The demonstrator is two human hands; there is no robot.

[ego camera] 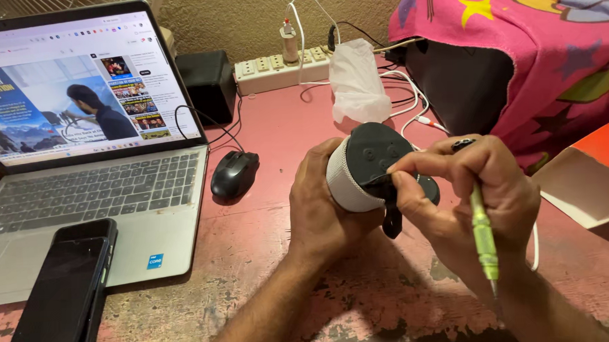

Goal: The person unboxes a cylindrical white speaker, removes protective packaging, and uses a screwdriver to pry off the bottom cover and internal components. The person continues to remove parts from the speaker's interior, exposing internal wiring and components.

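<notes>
Left hand point(322, 204) wrapped round small grey speaker point(358, 172); right hand point(467, 192) pinching its black end cap point(378, 151), green screwdriver point(482, 232) tucked in same fist; mouse point(234, 173) left of grip

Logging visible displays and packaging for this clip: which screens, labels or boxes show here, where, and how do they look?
Laptop screen: upper left, lit, a web page with blue-toned video and thumbnail column.
Phone: lying on the laptop's lower left corner, black, screen dark.
Sticker: small blue square on the laptop palm rest.
Cardboard box: right edge, open, orange outside, pale inside.
</notes>
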